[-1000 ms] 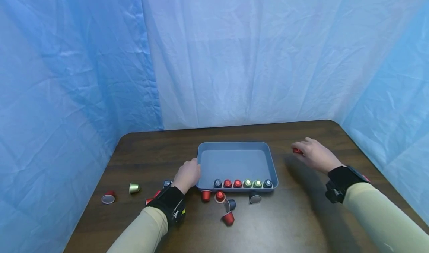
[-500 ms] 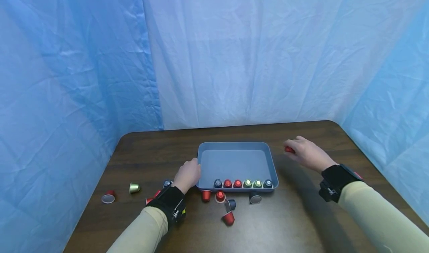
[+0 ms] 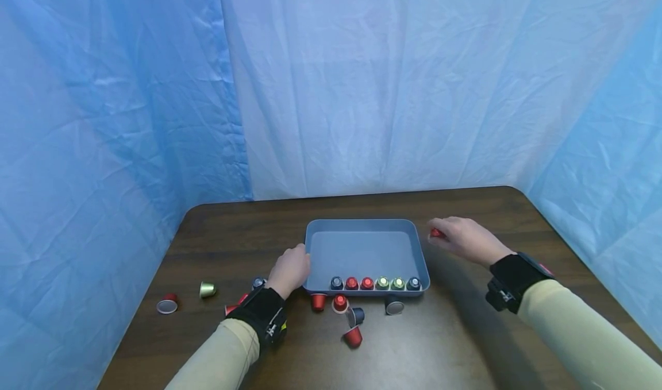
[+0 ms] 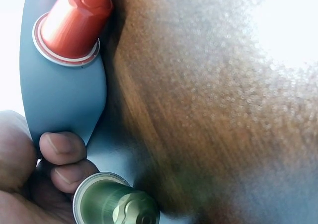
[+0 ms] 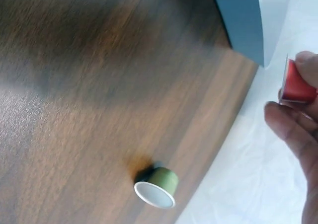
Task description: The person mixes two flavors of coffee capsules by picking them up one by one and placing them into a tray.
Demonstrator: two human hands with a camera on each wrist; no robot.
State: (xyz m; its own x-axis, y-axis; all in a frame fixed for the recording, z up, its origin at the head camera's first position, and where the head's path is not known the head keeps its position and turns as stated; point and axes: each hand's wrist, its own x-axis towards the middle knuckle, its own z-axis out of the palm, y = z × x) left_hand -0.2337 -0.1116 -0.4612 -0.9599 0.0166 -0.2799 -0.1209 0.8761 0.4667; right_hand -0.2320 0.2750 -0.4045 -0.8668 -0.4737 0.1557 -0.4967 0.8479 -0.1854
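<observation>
My left hand (image 3: 291,268) grips the left edge of a blue-grey tray (image 3: 362,224); in the left wrist view the fingertips (image 4: 63,148) curl against its wall. A green coffee capsule (image 4: 112,199) sits right beside those fingers, hidden in the head view. My right hand (image 3: 465,240) pinches a red coffee capsule (image 3: 437,233) just off the tray's right side. The right wrist view shows this red capsule (image 5: 298,84) between thumb and fingers, its flat lid facing the tray. Along the tray's near side stands a row of dark blue, red (image 3: 366,283) and green capsules (image 3: 382,282).
Loose capsules lie before the tray, among them a red one (image 3: 353,337) and a dark one (image 3: 394,305). Left of my left arm are a green capsule (image 3: 207,289) and a red one (image 3: 168,304). Another green capsule (image 5: 158,188) lies on the table under my right hand.
My right hand has moved left toward the tray with the red capsule between its fingers. The left hand and the tray have stayed in place.
</observation>
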